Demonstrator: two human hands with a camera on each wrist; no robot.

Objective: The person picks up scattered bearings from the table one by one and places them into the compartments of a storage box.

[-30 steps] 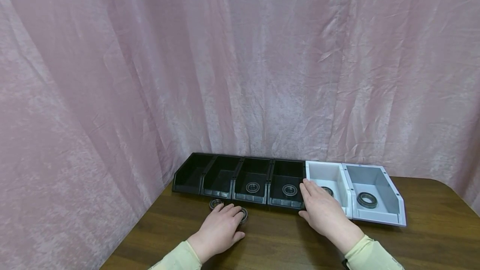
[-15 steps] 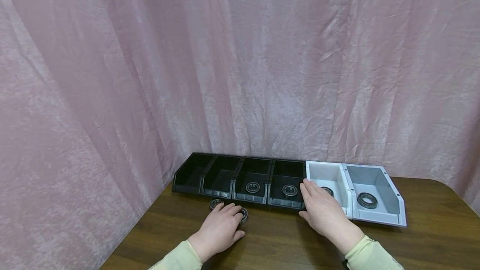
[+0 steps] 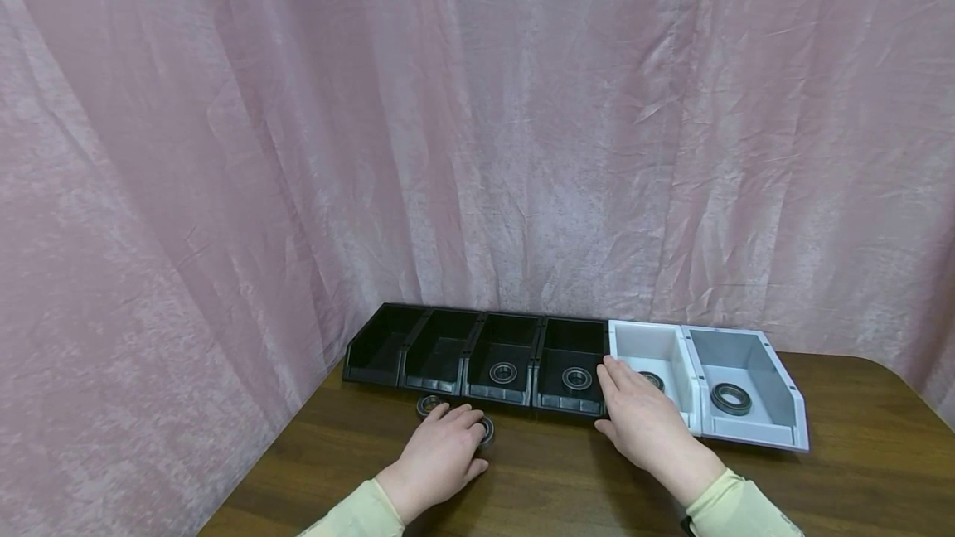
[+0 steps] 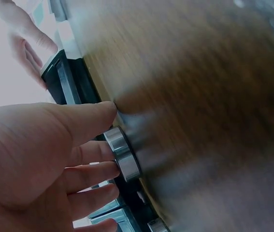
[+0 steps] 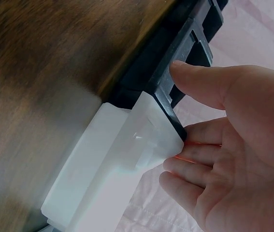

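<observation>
My left hand [image 3: 436, 461] lies over the table, its fingers at a steel ball bearing [image 3: 488, 431] that it partly covers in the head view. In the left wrist view the fingertips touch or nearly touch the bearing's [image 4: 124, 153] side, and the thumb stays apart from it. Another bearing [image 3: 423, 406] lies just beyond the fingertips, close to the bins. My right hand [image 3: 642, 417] rests with extended fingers at the join of a black bin [image 3: 570, 400] and a white bin [image 3: 645, 333]. Its thumb meets the black bin's front edge in the right wrist view.
More black bins [image 3: 433, 378] continue the row leftward, and a grey bin [image 3: 753, 433] ends it at the right. Single bearings lie in two black bins, the white bin, partly hidden, and the grey bin. A pink curtain [image 3: 477, 147] hangs behind the wooden table [image 3: 552, 479].
The left hand and the bearing at its fingers have shifted very slightly to the right. The right hand and the bins look unmoved.
</observation>
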